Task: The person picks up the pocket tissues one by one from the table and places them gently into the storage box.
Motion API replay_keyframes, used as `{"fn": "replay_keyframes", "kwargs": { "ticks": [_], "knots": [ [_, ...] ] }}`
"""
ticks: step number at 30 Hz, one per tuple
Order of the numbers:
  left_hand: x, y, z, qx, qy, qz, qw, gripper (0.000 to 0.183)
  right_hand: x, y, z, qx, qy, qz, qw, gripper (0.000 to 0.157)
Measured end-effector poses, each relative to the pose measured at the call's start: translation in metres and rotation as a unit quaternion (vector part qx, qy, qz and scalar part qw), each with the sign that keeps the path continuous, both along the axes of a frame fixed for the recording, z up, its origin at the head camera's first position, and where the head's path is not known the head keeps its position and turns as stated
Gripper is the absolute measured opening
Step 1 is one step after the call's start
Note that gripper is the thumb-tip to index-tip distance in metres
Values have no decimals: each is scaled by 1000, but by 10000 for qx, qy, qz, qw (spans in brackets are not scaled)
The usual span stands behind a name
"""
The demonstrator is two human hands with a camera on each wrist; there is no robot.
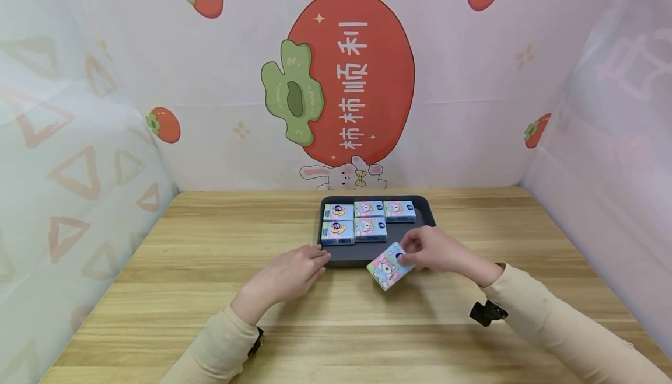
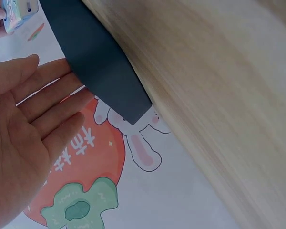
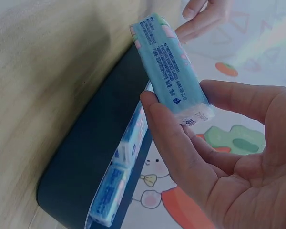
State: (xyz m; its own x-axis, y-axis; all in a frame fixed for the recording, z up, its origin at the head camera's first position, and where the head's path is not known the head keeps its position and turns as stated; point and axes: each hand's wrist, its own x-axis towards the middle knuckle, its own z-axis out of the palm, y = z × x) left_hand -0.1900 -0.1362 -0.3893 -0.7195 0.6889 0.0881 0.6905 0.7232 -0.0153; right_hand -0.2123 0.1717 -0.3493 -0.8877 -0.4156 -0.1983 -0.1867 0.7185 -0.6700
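Note:
My right hand [image 1: 436, 250] pinches a small pack of pocket tissues [image 1: 389, 266] between thumb and fingers. The pack is tilted and overlaps the front edge of a dark grey tray [image 1: 357, 254] in the head view. Printed text covers the side of the same pack [image 3: 167, 64] in the right wrist view. My left hand [image 1: 289, 273] has straight fingers, with the fingertips at the tray's front left corner; its palm [image 2: 33, 124] shows in the left wrist view. Inside the tray several like packs lie in two rows, such as a duck-printed pack [image 1: 338, 231] and a bear-printed pack [image 1: 370, 227].
The tray stands on a wood-grain table [image 1: 252, 226] near its back edge. Behind rises a printed cloth backdrop [image 1: 236, 69] with a large persimmon picture, and cloth walls flank both sides. Each sleeve carries a black wrist device, such as the right one [image 1: 488, 312].

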Motion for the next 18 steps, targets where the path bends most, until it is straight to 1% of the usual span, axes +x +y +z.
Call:
{"fn": "replay_keyframes", "kwargs": {
  "ticks": [7, 12, 18],
  "knots": [
    [0, -1, -1, 8, 33, -27, 10000, 33, -8, 6, -1, -139, -109, -128, 9998, 32],
    [0, 0, 0, 29, 4, -37, 10000, 33, -12, 10, 1, -191, -65, -158, 9997, 33],
    [0, 0, 0, 29, -6, -71, 10000, 33, -19, 15, 1, -259, -80, -296, 9992, 33]
  ]
}}
